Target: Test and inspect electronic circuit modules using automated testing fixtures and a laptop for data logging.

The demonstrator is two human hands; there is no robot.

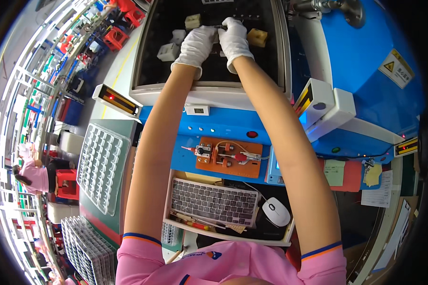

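Note:
Both my arms reach forward into a dark, framed machine bed [152, 66]. My left hand [199, 45], in a white glove, has its fingers curled together over the far middle of the bed. Close beside it is my right hand [234, 39], also white-gloved, with its fingers bent inward toward the left. Between the fingertips a small part is mostly hidden, so I cannot make out its kind. A cream block [193, 21] and two white blocks, one of them lower down [168, 52], lie left of my hands. To the right sits a yellowish hollow block [257, 37].
Below the bed, an orange plate with a clamp fixture [229, 157] rests on a blue ledge. Nearer are a keyboard [215, 200] and a white mouse [276, 212]. Clear plastic trays [102, 166] stand at left. A blue machine housing [366, 52] rises at right.

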